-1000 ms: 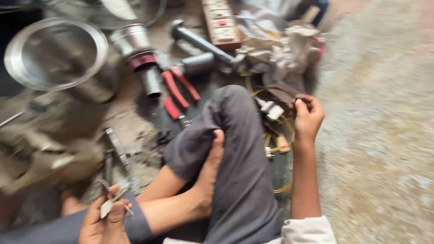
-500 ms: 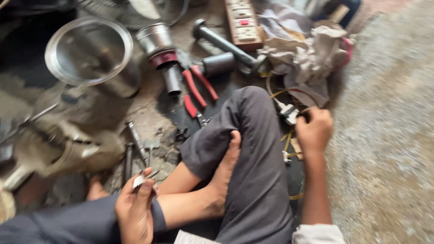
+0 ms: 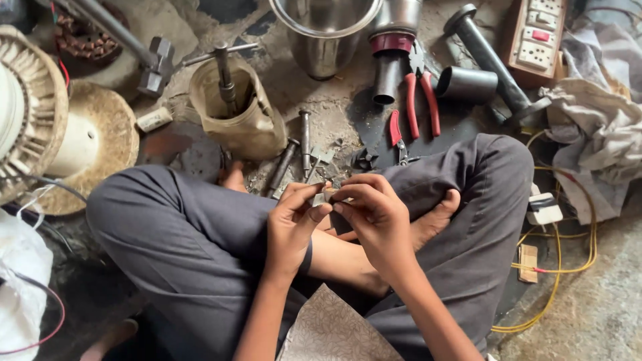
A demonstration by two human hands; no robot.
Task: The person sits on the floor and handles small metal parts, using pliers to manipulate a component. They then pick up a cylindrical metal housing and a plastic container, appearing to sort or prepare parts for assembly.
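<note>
Hands [image 3: 338,217] now joined, pinching small metal part [image 3: 319,198].

Dark grey trousers [image 3: 194,247], bare feet, bare forearms, pale patterned shirt hem [image 3: 334,331] at the bottom

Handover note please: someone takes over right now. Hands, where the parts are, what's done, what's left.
Left hand and right hand: together over the lap, both pinching one small metal part between the fingertips.
Nearby on the floor: loose bolts, red-handled pliers, steel pot, switch board, yellow wire.
Done: part picked up, in both hands.
Left: whatever the part goes on; nothing is fitted to it yet.
</note>
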